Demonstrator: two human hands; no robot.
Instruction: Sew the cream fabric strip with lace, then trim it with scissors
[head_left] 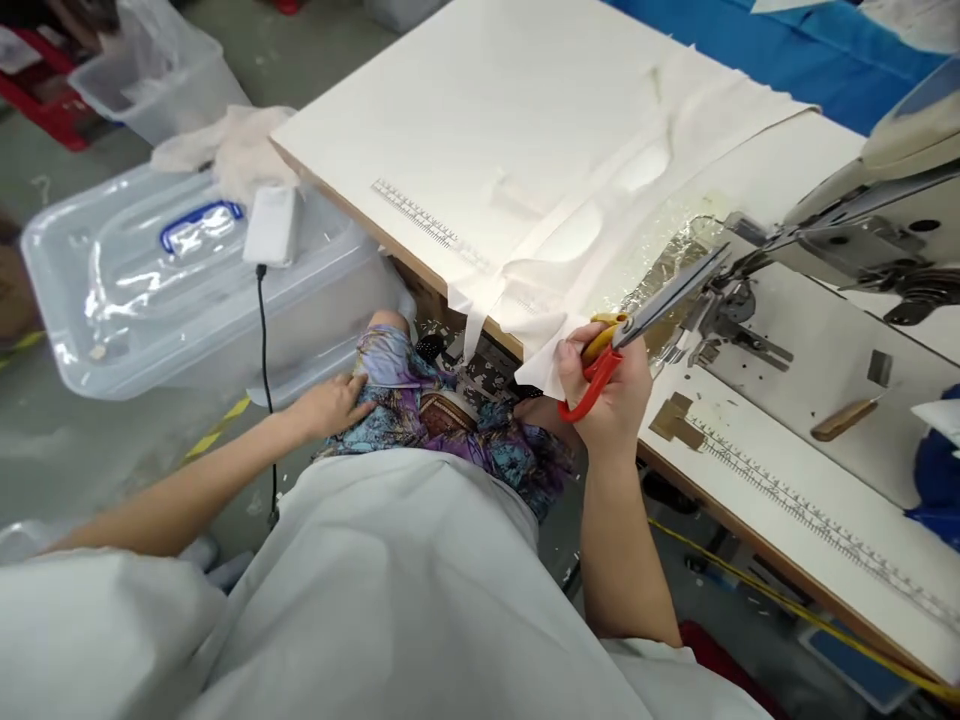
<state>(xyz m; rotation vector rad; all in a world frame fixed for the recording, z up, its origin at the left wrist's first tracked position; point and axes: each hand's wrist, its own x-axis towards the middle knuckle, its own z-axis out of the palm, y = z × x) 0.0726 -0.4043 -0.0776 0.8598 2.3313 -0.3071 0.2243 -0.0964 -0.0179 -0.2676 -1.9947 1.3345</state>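
My right hand [611,400] is wrapped round the handles of a pair of scissors [667,300], one red and one yellow. The long metal blades point up and right, in front of the sewing machine [739,305]. White fabric [555,270] lies on the white table [465,90] and hangs over its front edge beside this hand. My left hand [335,405] rests on the patterned cloth over my lap [390,400], its fingers spread and holding nothing.
A lidded clear plastic box [127,290] stands at the left, with a white device [272,225] and its black cable on it. A wooden-handled tool [844,420] lies right of the machine. Blue fabric [735,40] is at the back.
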